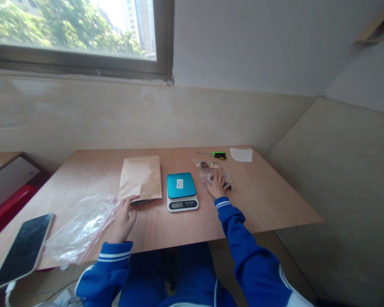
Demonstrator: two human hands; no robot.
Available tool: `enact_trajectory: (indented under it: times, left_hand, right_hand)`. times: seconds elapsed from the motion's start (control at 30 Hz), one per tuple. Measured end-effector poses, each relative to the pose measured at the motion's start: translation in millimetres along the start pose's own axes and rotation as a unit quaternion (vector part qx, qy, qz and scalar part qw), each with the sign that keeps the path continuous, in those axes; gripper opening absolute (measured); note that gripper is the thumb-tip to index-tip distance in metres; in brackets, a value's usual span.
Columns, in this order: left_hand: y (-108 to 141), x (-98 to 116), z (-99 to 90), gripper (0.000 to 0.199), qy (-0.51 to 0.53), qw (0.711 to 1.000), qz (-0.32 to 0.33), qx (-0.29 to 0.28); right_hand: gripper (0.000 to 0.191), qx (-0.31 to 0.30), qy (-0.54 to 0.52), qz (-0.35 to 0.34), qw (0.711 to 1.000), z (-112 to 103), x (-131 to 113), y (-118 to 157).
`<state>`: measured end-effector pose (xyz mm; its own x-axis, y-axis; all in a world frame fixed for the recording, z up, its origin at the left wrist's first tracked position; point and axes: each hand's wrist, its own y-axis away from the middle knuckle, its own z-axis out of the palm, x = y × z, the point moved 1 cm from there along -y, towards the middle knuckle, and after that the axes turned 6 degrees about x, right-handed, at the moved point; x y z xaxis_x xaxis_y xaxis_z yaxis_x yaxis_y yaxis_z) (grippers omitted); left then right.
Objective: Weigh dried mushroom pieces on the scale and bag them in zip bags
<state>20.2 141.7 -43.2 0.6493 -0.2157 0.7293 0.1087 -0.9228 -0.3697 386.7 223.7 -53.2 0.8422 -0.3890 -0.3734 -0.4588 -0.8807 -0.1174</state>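
Observation:
My left hand (124, 218) lies at the near left corner of a brown paper bag (141, 177), its fingers reaching over the edge. A dark gap shows along the bag's near edge. My right hand (216, 186) is spread over a small clear zip bag (228, 175) with dark pieces inside, partly hidden by the fingers. Just behind it is another small zip bag (210, 164) with brown and pale pieces. Between my hands stands a digital kitchen scale (182, 192) with a blue top and a white label; its display reading is too small to make out.
A large clear zip bag (83, 226) lies at the left, beside a phone or tablet (24, 247) with a cable plugged in. Screwdrivers (219, 154) and a white paper piece (241, 155) are at the back right. The wooden table (269, 204) meets the wall behind.

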Motion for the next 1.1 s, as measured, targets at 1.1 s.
enact_trajectory:
  times: [1.1]
  left_hand:
    - [-46, 56, -21.6, 0.028, -0.173, 0.974, 0.07, 0.132]
  right_hand:
    - [0.031, -0.096, -0.077, -0.432, 0.894, -15, -186, 158]
